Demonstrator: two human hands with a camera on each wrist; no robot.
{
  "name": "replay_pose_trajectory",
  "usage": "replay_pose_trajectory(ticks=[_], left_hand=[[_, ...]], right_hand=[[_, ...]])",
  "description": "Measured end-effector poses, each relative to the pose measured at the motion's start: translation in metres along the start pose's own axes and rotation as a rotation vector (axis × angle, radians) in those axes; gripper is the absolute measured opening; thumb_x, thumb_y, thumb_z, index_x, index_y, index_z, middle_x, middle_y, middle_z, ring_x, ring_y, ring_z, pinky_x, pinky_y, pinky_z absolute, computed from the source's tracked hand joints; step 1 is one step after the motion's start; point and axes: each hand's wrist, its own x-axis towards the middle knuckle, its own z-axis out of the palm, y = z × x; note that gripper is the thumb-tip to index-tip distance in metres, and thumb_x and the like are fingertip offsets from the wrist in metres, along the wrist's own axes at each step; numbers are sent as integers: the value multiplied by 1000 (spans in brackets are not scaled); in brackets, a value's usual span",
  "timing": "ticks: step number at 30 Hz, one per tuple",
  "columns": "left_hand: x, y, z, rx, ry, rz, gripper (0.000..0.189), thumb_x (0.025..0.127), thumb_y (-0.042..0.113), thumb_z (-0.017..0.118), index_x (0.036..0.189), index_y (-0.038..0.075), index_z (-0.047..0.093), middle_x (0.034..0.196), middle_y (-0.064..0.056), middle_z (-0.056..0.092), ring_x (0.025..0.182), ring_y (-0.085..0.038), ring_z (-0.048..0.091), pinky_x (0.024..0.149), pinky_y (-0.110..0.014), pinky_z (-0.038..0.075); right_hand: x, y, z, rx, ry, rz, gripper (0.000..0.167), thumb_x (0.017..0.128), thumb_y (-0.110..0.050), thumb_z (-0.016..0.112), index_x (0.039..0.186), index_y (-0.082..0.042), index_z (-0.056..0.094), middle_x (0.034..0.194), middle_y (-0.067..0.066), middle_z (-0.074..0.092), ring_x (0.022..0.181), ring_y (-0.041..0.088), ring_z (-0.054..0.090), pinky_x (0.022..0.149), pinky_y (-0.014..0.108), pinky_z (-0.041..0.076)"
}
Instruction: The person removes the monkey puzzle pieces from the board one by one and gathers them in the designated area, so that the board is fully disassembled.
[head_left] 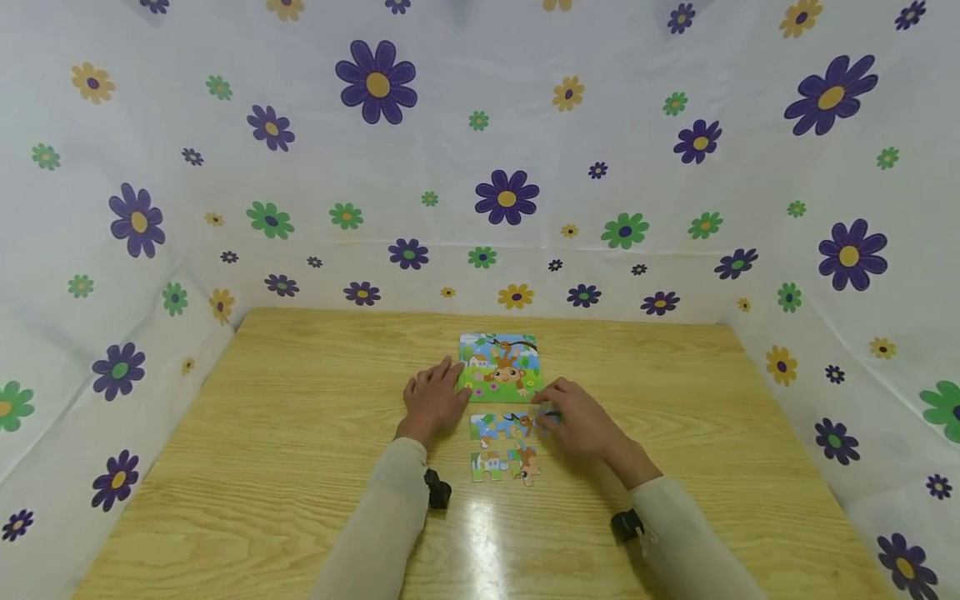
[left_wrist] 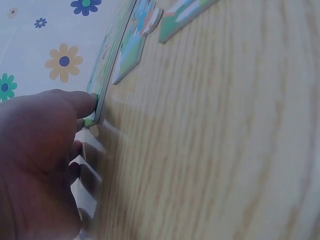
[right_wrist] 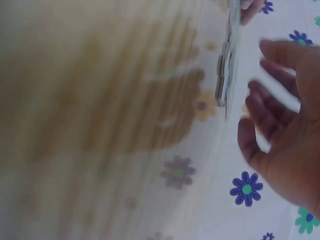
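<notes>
A square puzzle board [head_left: 498, 367] with a monkey picture lies on the wooden table. My left hand [head_left: 433, 398] rests at its left side, the thumb touching the lower left corner in the left wrist view. Below the board, joined puzzle pieces [head_left: 495, 427] form a row. Nearer me lie a house piece [head_left: 487, 467] and some monkey pieces [head_left: 527, 467]. Over the right end of the row is my right hand [head_left: 581, 421], partly hiding a blue piece there. The right wrist view shows its fingers [right_wrist: 267, 110] loosely bent, with nothing between them.
Flowered white cloth [head_left: 480, 150] hangs behind the table and along both sides. The wooden tabletop [head_left: 300, 433] spreads around the puzzle. A black wrist camera [head_left: 437, 490] sits on the left sleeve and another camera [head_left: 626, 525] on the right.
</notes>
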Motion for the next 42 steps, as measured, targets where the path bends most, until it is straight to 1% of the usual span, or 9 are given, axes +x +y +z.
replay_pose_trajectory(ticks=[4,7,15,23,29,34,38,41,42], left_hand=[[0,0,0,3,-2,1,54,102,44,41,153,28,31,163,2,19,147,-33,23,117,-60,14],[1,-1,1,3,1,-4,54,102,43,42,153,28,32,163,2,19,146,-33,23,116,-60,14],[5,-2,3,11,-7,-14,54,102,45,41,153,29,30,163,4,17,147,-32,21,117,-59,12],[3,0,0,6,6,-6,54,102,44,42,152,28,32,163,2,19,146,-33,23,116,-59,14],[3,-1,2,10,0,-12,53,102,44,42,152,29,31,163,2,19,146,-32,23,116,-60,14],[1,0,1,4,7,-10,53,102,44,42,152,28,32,163,2,20,146,-33,23,117,-59,14],[1,-1,2,-3,3,-12,53,102,44,42,152,29,32,163,3,19,146,-32,23,117,-59,13],[2,-2,3,-1,4,-10,54,102,44,42,152,29,31,163,3,18,146,-32,22,117,-59,13],[3,-3,3,1,2,-11,54,102,45,42,153,30,31,163,3,18,147,-32,22,117,-59,12]], right_hand=[[14,6,1,-7,29,107,32,94,-25,64,120,-7,64,114,10,60,103,26,60,87,44,51],[23,9,1,-15,31,122,36,95,-24,62,125,-4,62,114,13,61,104,30,59,89,47,50],[42,17,1,-32,-28,151,42,96,-25,59,131,-2,57,116,16,59,104,30,59,90,47,49],[64,17,2,-20,-108,268,52,98,-33,57,142,-7,48,118,18,56,90,24,57,79,43,49],[71,11,1,-37,-169,345,54,100,-35,51,148,-12,41,135,24,48,113,37,56,93,52,48],[76,13,4,-40,-184,367,52,102,-33,48,148,-13,39,138,25,46,118,39,53,95,53,47],[80,16,3,-29,-194,352,49,101,-29,50,145,-9,41,129,24,54,100,32,59,84,45,49],[83,16,0,-5,-195,346,45,100,-26,53,140,-6,45,120,21,60,87,26,59,81,43,48],[85,16,-1,7,-197,351,44,100,-26,54,138,-6,46,118,20,61,87,26,59,83,43,49]])
